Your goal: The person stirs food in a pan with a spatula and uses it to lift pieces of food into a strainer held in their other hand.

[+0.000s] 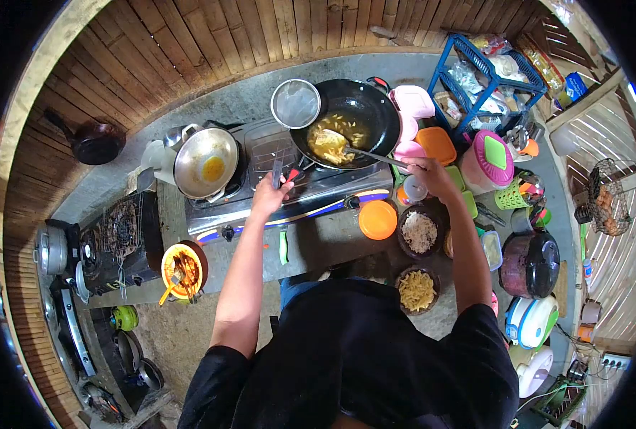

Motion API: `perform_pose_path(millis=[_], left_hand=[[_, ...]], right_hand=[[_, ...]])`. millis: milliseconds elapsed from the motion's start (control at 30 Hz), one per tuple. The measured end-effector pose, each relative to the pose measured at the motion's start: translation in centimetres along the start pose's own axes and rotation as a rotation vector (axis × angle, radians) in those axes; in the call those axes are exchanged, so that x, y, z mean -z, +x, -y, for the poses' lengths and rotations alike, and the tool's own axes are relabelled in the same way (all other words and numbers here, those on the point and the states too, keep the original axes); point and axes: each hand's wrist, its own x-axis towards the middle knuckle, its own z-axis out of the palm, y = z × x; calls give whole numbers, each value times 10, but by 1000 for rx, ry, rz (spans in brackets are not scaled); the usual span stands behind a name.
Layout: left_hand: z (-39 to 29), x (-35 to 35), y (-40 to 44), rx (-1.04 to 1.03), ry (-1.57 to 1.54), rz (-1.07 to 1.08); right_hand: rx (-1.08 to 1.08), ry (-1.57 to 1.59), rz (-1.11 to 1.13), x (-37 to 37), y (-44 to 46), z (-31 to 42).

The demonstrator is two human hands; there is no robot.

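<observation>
My left hand point(270, 196) is closed around the handle of a round mesh strainer point(295, 104), whose basket hangs at the left rim of a black wok point(375, 114). Close to those fingers is a red and black handle point(293, 174), apparently the wok's. In the wok, pale pieces of food point(329, 148) lie in yellowish oil. My right hand point(432, 177) grips a metal spatula point(375, 155) by its handle, with the blade down among the food. The wok sits on the right side of a gas stove point(261, 204).
A second pan point(206, 164) with some oil stands on the left burner. Bowls of shredded food point(419, 232) and yellow pieces point(417, 290) are at the right, near an orange lid point(378, 219). An orange bowl point(182, 270) holds dark sauce. A blue rack point(486, 86) stands back right.
</observation>
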Motion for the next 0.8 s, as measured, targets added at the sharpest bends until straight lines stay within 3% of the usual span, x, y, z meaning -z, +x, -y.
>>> perform_pose_path(millis=[233, 300, 500, 633, 800], left_hand=[[5, -3, 2, -28, -28, -7], [5, -3, 2, -24, -34, -6], [-5, 0, -4, 3, 27, -2], [-3, 0, -2, -14, 14, 1], [-6, 1, -4, -2, -6, -7]], right_hand=[[129, -129, -54, 7, 13, -23], [326, -215, -254, 3, 18, -25], [393, -422, -482, -5, 45, -39], [291, -539, -487, -17, 60, -49], [351, -277, -261, -35, 89, -79]])
